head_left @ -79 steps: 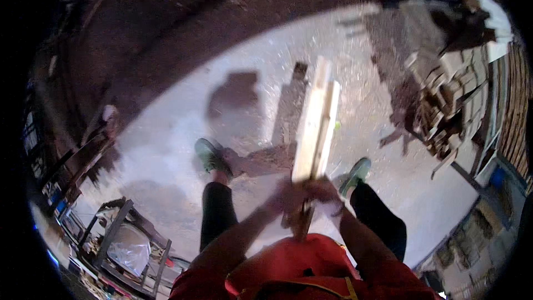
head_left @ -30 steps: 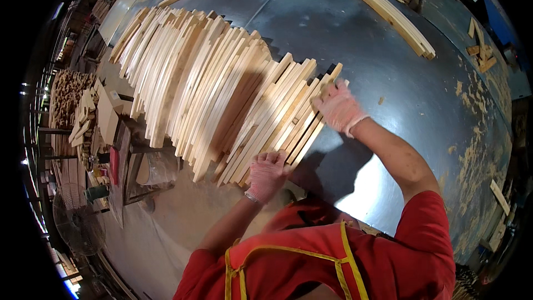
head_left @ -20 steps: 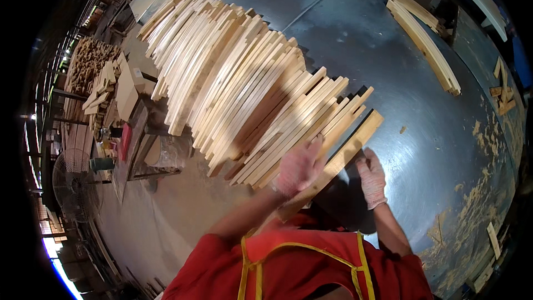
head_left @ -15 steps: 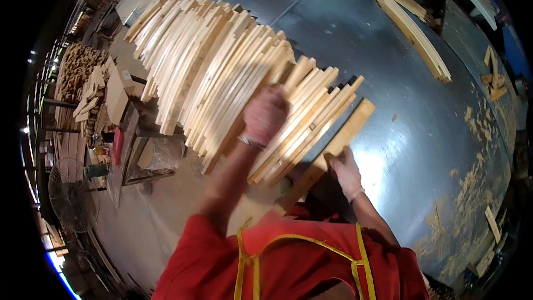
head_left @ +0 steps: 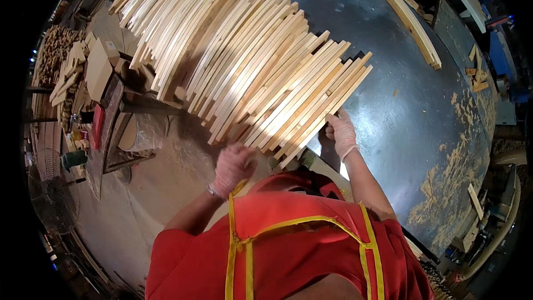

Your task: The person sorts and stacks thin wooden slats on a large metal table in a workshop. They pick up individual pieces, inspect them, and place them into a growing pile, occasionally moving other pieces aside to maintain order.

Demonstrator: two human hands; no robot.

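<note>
A long row of pale wooden strips (head_left: 244, 61) stands side by side on the metal table (head_left: 400, 122), their near ends uneven. My right hand (head_left: 341, 133), in a thin whitish glove, is at the right end of the row. Its curled fingers grip the edge of the outermost wooden strip (head_left: 338, 103). My left hand (head_left: 234, 169), gloved too, is closed like a fist just short of the strips' near ends. Nothing shows in it, and it is slightly blurred.
More long strips (head_left: 411, 25) lie at the far right of the table, with sawdust (head_left: 461, 150) along its right side. On the left stand a wooden stand with a red object (head_left: 98, 126) on it, a stack of wood pieces (head_left: 58, 50) and a floor fan (head_left: 50, 189).
My left hand has drawn back from over the strips to their near ends. The separate board my right hand held apart now appears against the row; that hand has moved up slightly.
</note>
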